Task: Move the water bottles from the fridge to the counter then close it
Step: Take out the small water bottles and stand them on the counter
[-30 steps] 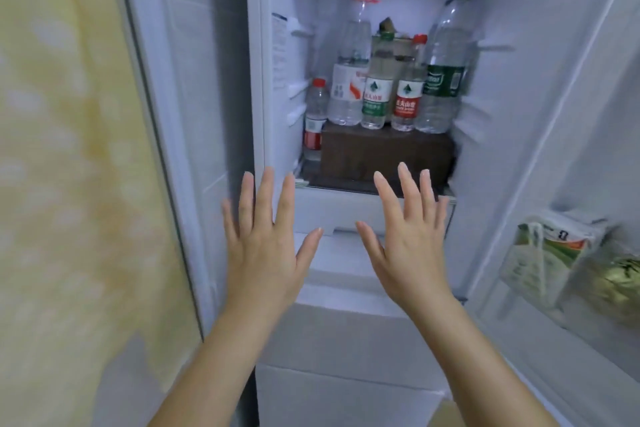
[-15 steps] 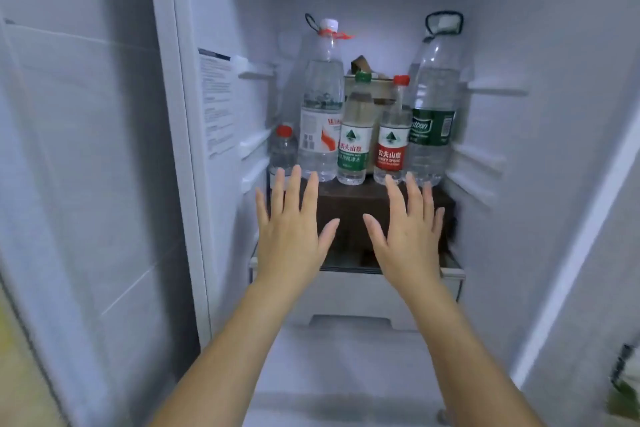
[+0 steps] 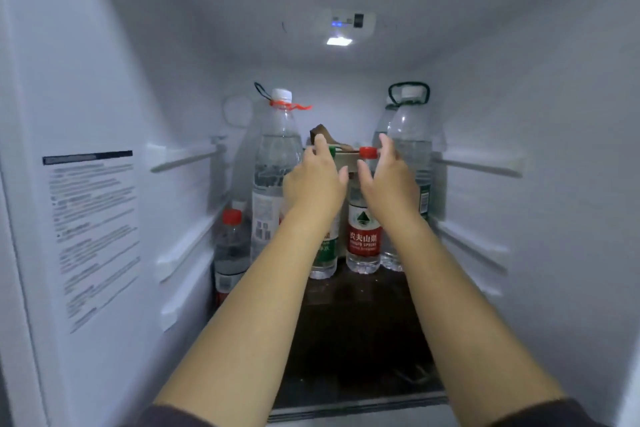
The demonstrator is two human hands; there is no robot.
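Note:
Several water bottles stand at the back of the open fridge on a dark brown board [image 3: 349, 329]. A tall one with a white cap and red ring [image 3: 277, 156] is on the left and a small red-capped one [image 3: 231, 246] sits lower beside it. In the middle are a green-label bottle [image 3: 325, 255] and a red-label bottle [image 3: 363, 239]. A big bottle with a green carry loop [image 3: 412, 135] is on the right. My left hand [image 3: 313, 184] is spread in front of the green-capped bottle's neck. Beside the red cap, my right hand [image 3: 389, 187] is spread too. Neither hand holds anything.
White fridge walls with shelf rails [image 3: 187, 158] close in on both sides. A printed label [image 3: 93, 236] is stuck on the left wall. A brown cardboard item [image 3: 323, 137] sits behind the middle bottles. The fridge lamp [image 3: 339, 41] glows on the ceiling.
Both arms have reached deep into the fridge, from below the shelf edge up to the necks of the two middle bottles. My view has moved closer and higher.

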